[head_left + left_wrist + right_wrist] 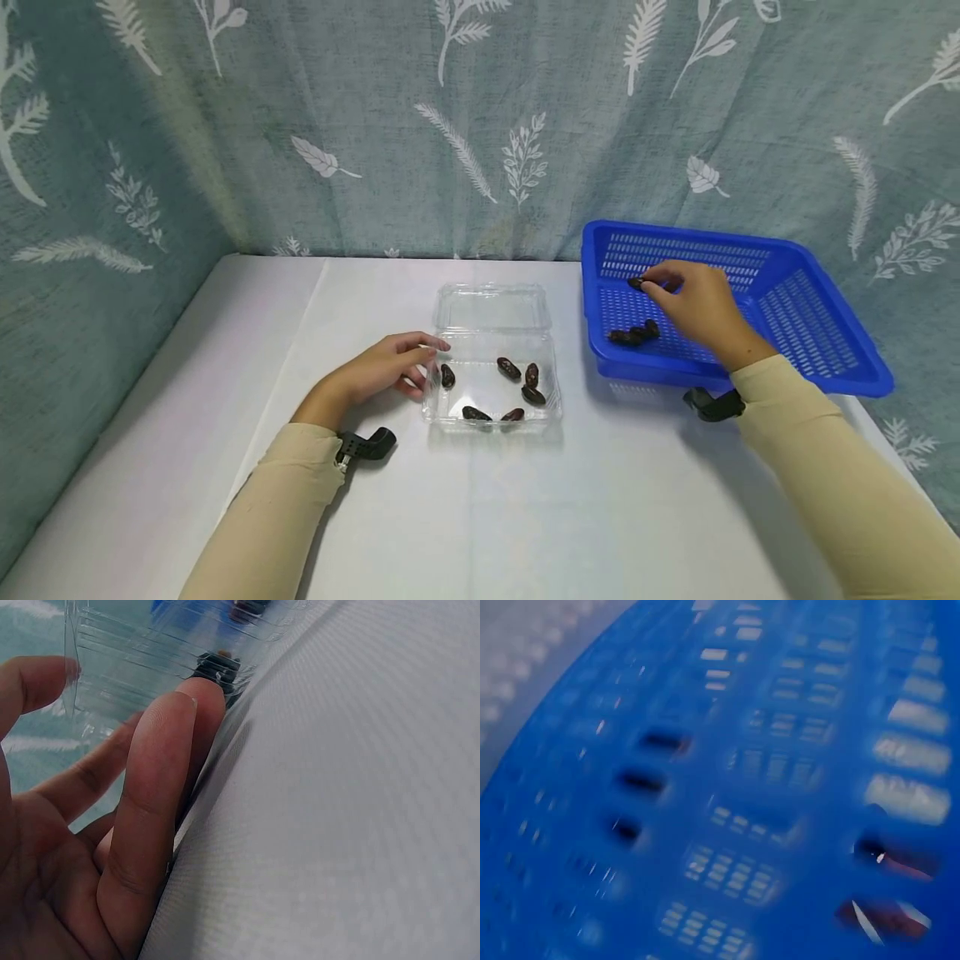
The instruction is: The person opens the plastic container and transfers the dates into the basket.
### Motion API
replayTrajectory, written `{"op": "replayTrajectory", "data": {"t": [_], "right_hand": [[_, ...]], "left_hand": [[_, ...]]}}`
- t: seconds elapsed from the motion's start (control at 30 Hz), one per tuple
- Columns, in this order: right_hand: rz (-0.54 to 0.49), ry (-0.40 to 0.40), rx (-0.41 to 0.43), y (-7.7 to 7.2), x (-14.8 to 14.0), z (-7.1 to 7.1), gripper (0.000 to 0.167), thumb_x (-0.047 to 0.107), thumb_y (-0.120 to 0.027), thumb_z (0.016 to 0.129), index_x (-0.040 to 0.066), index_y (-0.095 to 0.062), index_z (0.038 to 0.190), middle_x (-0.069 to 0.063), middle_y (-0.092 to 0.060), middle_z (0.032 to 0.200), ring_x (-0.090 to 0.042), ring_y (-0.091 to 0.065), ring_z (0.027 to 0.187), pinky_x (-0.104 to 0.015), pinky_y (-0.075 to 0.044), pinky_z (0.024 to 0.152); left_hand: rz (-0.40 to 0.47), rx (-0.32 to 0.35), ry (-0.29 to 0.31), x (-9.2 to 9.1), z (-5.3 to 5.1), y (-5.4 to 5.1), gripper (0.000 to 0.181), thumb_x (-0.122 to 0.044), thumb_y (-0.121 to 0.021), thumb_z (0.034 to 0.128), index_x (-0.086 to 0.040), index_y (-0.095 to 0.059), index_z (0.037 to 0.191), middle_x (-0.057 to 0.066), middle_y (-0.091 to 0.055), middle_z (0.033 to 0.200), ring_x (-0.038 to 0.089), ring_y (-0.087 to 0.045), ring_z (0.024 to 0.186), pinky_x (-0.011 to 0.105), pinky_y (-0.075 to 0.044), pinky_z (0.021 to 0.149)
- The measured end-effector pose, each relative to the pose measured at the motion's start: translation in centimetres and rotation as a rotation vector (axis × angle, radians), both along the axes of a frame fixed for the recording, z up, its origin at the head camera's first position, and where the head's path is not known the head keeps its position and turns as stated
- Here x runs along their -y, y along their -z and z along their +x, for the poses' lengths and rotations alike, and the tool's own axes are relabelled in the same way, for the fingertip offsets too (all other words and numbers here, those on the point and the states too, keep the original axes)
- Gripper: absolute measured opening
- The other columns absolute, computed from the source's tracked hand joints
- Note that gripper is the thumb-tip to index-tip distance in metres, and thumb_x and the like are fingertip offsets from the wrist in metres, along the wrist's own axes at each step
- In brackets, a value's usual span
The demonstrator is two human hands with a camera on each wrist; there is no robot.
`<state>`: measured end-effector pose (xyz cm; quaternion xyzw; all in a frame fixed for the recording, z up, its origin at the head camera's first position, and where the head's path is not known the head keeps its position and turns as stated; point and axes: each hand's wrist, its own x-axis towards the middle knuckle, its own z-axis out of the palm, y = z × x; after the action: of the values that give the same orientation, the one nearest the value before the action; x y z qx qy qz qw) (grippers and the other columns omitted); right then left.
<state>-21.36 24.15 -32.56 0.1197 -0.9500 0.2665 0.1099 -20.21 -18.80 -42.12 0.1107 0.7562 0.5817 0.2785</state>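
The left hand [390,364] touches the left edge of an open clear plastic container [491,337], which holds several dark brown dates [508,369]. Seen from the left wrist, the hand's fingers [154,765] lie along the container's side [112,645], with a dark date [217,669] behind the plastic. Over the blue basket [825,333], the right hand [701,308] pinches a dark date [636,283] between thumb and fingertips. Several more dates [624,337] lie below it on the basket floor. The right wrist view is blurred: blue basket mesh [765,795] and dark shapes, no hand visible.
A white-covered table [375,525] carries both containers, the basket at the right and the clear one near the middle. The clear lid [491,308] is folded back toward a patterned green-grey curtain [390,150]. Each wrist wears a black device [367,444].
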Motion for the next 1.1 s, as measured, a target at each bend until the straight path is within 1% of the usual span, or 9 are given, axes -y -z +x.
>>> {"op": "replayTrajectory", "data": {"t": [0.13,0.2,0.27,0.4,0.57,0.8,1.0,1.1], "right_hand": [[0.042,-0.002,0.100,0.4,-0.9,-0.9,0.023,0.014,-0.063,0.098,-0.002,-0.072,0.113,-0.024,-0.071,0.110,-0.038,-0.067,0.098,-0.051,-0.055,0.077],[0.074,-0.020,0.147,0.7,-1.0,-1.4,0.023,0.013,-0.063,0.098,-0.003,-0.072,0.112,-0.025,-0.071,0.111,-0.039,-0.066,0.101,-0.055,-0.055,0.084],[0.102,-0.042,0.184,1.2,-1.1,-1.9,0.022,0.012,-0.063,0.097,-0.004,-0.072,0.108,-0.025,-0.071,0.108,-0.039,-0.066,0.102,-0.056,-0.054,0.087],[0.155,-0.075,0.229,2.4,-1.1,-2.3,0.019,0.010,-0.065,0.095,-0.005,-0.073,0.102,-0.023,-0.073,0.101,-0.037,-0.067,0.097,-0.054,-0.053,0.085],[0.200,-0.091,0.264,3.0,-0.9,-2.6,0.018,0.010,-0.066,0.094,-0.005,-0.073,0.102,-0.022,-0.074,0.100,-0.036,-0.068,0.097,-0.054,-0.054,0.086],[0.258,-0.160,0.291,3.3,-0.6,-2.5,0.016,0.007,-0.066,0.093,-0.004,-0.074,0.102,-0.022,-0.074,0.103,-0.038,-0.069,0.100,-0.055,-0.055,0.089],[0.266,-0.154,0.306,3.3,-0.6,-2.7,0.018,0.006,-0.065,0.094,-0.005,-0.073,0.105,-0.022,-0.073,0.105,-0.038,-0.068,0.102,-0.055,-0.055,0.091],[0.266,-0.157,0.309,3.3,-0.6,-2.7,0.018,0.006,-0.065,0.094,-0.005,-0.073,0.105,-0.022,-0.074,0.104,-0.038,-0.068,0.101,-0.055,-0.055,0.090]], "left_hand": [[-0.010,-0.011,-0.001,0.0,0.0,0.1,0.041,-0.028,-0.051,0.1048,-0.007,-0.053,0.140,0.006,-0.055,0.104,0.012,-0.065,0.075,0.029,-0.061,0.068],[-0.013,-0.018,-0.004,0.1,0.0,0.1,0.041,-0.028,-0.051,0.1048,-0.007,-0.053,0.140,0.006,-0.056,0.104,0.013,-0.066,0.076,0.029,-0.061,0.069],[-0.018,-0.016,-0.006,0.2,0.0,0.2,0.041,-0.029,-0.051,0.1048,-0.007,-0.054,0.140,0.006,-0.056,0.105,0.013,-0.066,0.076,0.029,-0.061,0.069],[-0.013,0.001,-0.002,0.3,0.2,0.5,0.042,-0.029,-0.051,0.1048,-0.007,-0.053,0.141,0.005,-0.056,0.105,0.012,-0.065,0.076,0.029,-0.061,0.069],[-0.006,-0.002,-0.006,0.2,0.1,0.4,0.042,-0.030,-0.051,0.1046,-0.008,-0.053,0.140,0.005,-0.056,0.104,0.012,-0.065,0.075,0.030,-0.061,0.070],[-0.018,0.005,-0.007,0.3,0.5,0.3,0.041,-0.029,-0.052,0.1047,-0.009,-0.054,0.140,0.007,-0.056,0.107,0.013,-0.064,0.076,0.030,-0.061,0.070],[-0.017,-0.012,-0.009,0.1,0.3,0.1,0.040,-0.029,-0.052,0.1045,-0.010,-0.055,0.139,0.007,-0.056,0.107,0.013,-0.065,0.075,0.030,-0.062,0.069],[-0.008,-0.004,-0.008,0.1,0.2,0.2,0.040,-0.028,-0.052,0.1045,-0.008,-0.054,0.140,0.007,-0.056,0.106,0.012,-0.064,0.074,0.029,-0.061,0.068]]}}
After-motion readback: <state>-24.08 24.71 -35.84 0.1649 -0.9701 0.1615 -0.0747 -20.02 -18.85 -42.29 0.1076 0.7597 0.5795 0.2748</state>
